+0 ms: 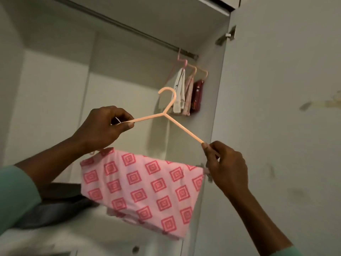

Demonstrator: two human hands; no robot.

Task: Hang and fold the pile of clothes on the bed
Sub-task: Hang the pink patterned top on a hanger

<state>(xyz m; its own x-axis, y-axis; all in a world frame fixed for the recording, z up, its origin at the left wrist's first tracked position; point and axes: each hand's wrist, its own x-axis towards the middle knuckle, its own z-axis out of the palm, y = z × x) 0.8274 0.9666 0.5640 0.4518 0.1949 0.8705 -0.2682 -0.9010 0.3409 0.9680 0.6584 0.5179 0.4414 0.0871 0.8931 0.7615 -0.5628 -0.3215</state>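
I'm clamping left hand (103,126) and right hand (226,163) fingers on the hanger (164,114) arms | levelling it so pink cloth (144,185) isn't slipping | aiming hook (173,93) at rail (147,36), upper centre.

Your peach plastic hanger (181,126) bore a pale pink cloth (142,189) printed with red concentric squares; behind hung a white garment (180,91), a pink garment (188,97) and a dark red garment (197,95).

A home, at an open wardrobe (55,93). Its pale inside fills the view, and a metal rail (129,27) runs from 11 o'clock to 1 o'clock. 3 hangers (192,68) with small clothes (180,93) hang at the rail's 1 o'clock end. A hinge (226,36) and the door (276,93) stand at 2 o'clock.
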